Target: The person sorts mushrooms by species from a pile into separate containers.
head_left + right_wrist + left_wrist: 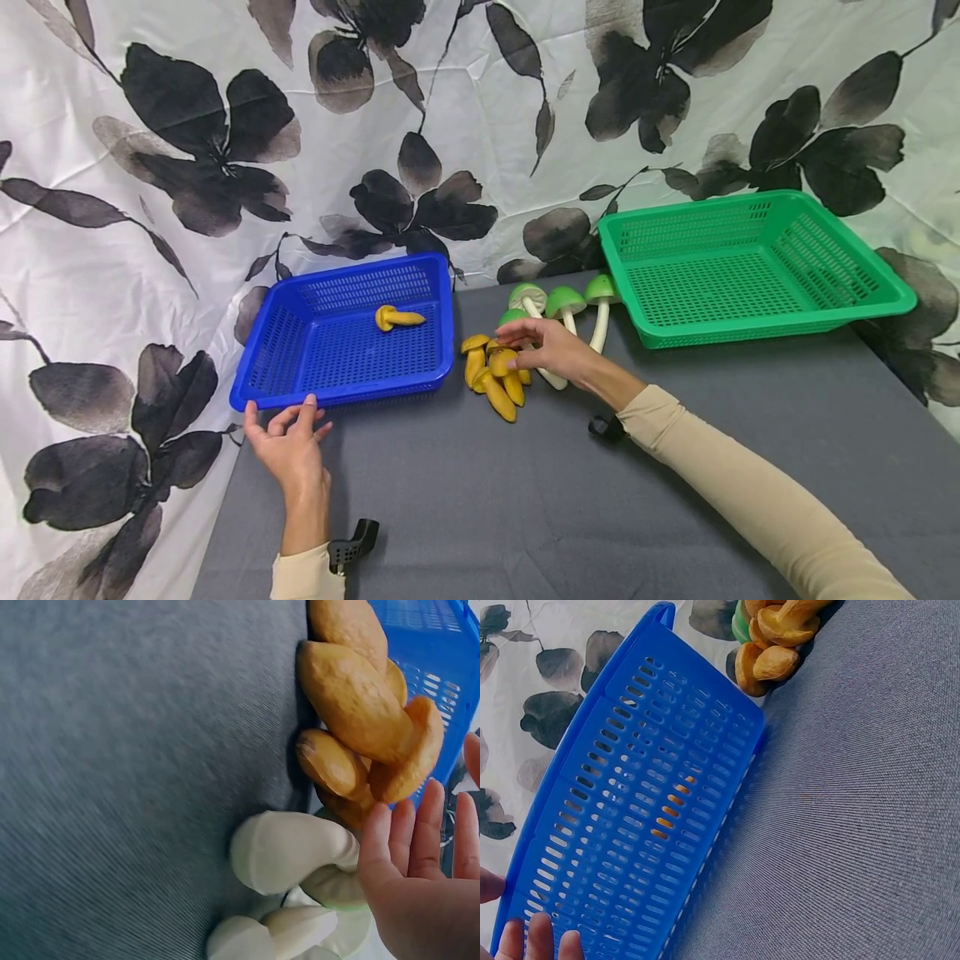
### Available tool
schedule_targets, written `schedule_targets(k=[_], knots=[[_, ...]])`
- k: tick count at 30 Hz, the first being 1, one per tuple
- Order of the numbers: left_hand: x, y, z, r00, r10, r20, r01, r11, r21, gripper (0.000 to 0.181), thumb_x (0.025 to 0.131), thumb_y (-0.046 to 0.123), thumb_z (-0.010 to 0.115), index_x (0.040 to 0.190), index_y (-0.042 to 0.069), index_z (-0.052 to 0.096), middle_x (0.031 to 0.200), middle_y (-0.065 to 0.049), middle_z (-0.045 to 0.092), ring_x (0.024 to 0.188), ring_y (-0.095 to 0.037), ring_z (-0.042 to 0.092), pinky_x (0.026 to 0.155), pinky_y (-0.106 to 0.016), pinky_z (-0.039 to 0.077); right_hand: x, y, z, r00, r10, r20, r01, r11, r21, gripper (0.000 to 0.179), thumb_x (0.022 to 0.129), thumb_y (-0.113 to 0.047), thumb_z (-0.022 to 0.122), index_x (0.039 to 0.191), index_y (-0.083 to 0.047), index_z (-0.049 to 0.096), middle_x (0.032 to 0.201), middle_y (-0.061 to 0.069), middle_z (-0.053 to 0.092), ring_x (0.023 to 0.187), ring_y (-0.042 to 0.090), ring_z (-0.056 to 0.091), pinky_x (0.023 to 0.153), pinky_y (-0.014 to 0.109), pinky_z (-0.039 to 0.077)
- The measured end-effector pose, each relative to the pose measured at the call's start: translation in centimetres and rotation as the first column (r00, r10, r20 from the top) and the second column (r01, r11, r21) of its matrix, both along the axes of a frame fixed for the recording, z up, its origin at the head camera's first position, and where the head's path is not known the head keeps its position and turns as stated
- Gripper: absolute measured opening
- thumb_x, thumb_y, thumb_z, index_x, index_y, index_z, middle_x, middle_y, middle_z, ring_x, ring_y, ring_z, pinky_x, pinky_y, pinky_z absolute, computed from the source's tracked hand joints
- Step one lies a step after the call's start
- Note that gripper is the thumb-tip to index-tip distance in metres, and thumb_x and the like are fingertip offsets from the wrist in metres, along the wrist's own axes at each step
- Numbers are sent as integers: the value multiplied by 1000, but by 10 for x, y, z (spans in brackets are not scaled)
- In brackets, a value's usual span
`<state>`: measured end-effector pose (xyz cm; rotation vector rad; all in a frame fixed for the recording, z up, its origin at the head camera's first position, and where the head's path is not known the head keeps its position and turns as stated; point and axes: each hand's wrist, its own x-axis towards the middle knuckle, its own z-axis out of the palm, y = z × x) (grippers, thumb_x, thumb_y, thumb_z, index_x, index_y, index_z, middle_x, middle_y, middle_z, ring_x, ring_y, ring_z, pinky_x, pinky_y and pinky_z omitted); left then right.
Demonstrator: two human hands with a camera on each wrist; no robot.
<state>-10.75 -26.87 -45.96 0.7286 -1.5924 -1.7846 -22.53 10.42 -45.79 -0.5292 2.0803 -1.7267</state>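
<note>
My left hand (291, 450) is at the front left of the blue basket (341, 392), its fingertips touching the rim. In the left wrist view, the fingers (540, 941) lie against the basket's outer wall. One yellow toy mushroom (401, 318) lies inside that basket. To its right, several yellow mushrooms (497, 393) are piled on the cloth. Over this pile my right hand (558, 350) reaches from the right, fingers extended and nearly touching a yellow cap (409, 769). Several green-capped mushrooms with white stems (602, 321) lie behind and beside the right hand, which partly hides them.
A green basket (757, 325) sits at the back right with nothing seen inside. Grey cloth (480, 508) covers the table. Behind it hangs a white curtain (525, 183) with dark flowers. A black wrist device (354, 543) sticks out beside the left sleeve.
</note>
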Motion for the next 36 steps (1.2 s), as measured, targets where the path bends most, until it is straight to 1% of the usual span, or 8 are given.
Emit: schedule_targets(k=[3, 7, 12, 14, 19, 23, 30, 36], knots=[[0, 0, 0, 1000, -2, -1, 2, 1000, -2, 94, 89, 19, 80, 160, 25, 19, 104, -7, 57, 82, -19, 70, 64, -28, 63, 2, -1, -4, 1000, 8, -6, -8, 1000, 1, 54, 87, -3, 79, 137, -4, 60, 138, 13, 62, 127, 30, 55, 103, 42, 49], [0, 1, 0, 1000, -5, -9, 5, 1000, -2, 94, 89, 18, 80, 160, 25, 20, 103, -8, 57, 80, -18, 70, 63, -28, 63, 4, -1, -10, 1000, 20, -10, -20, 999, -25, 54, 86, 3, 77, 137, 1, 58, 140, 16, 60, 128, 32, 54, 105, 41, 50], [0, 1, 1, 1000, -7, -10, 7, 1000, -1, 93, 89, 18, 80, 160, 25, 19, 104, -8, 56, 80, -18, 70, 63, -28, 63, 5, -1, -14, 999, 29, 26, -27, 997, -69, 57, 84, 11, 75, 137, 4, 56, 143, 21, 55, 125, 38, 55, 102, 39, 54], [0, 1, 1, 1000, -7, -11, 7, 1000, 1, 94, 89, 18, 80, 160, 24, 19, 104, -8, 56, 81, -18, 70, 63, -28, 63, 6, -2, -15, 999, 33, 24, -31, 997, -74, 58, 83, 13, 74, 137, 5, 56, 143, 21, 54, 125, 39, 55, 104, 43, 52], [0, 1, 2, 1000, -8, -7, 8, 1000, 0, 94, 89, 18, 80, 160, 25, 19, 105, -8, 56, 82, -19, 71, 64, -29, 63, 7, -3, -18, 993, 58, -98, -58, 998, 4, 56, 83, 14, 75, 135, 2, 59, 143, 20, 56, 126, 37, 57, 108, 53, 48], [0, 0, 2, 1000, -3, 2, 3, 1000, 3, 93, 89, 18, 80, 160, 25, 19, 104, -7, 56, 82, -19, 71, 64, -28, 63, 9, -4, -18, 981, 62, -186, -49, 996, 75, 54, 83, 14, 75, 133, 1, 61, 143, 18, 56, 128, 35, 56, 105, 53, 50], [0, 0, 1, 999, 5, -52, -3, 999, 39, 93, 88, 10, 80, 159, 21, 22, 99, -9, 57, 76, -20, 71, 58, -28, 62, 12, -5, -19, 976, 40, -214, -21, 996, 91, 53, 81, 14, 77, 131, 2, 62, 140, 18, 56, 124, 33, 55, 100, 50, 54], [-1, -1, 0, 999, 1, -41, 1, 999, 32, 94, 88, 11, 80, 160, 21, 21, 100, -8, 57, 78, -20, 71, 59, -28, 62, 11, -6, -19, 977, 50, -209, -28, 994, 109, 55, 81, 10, 79, 132, 1, 62, 143, 18, 50, 126, 34, 53, 102, 52, 51]])
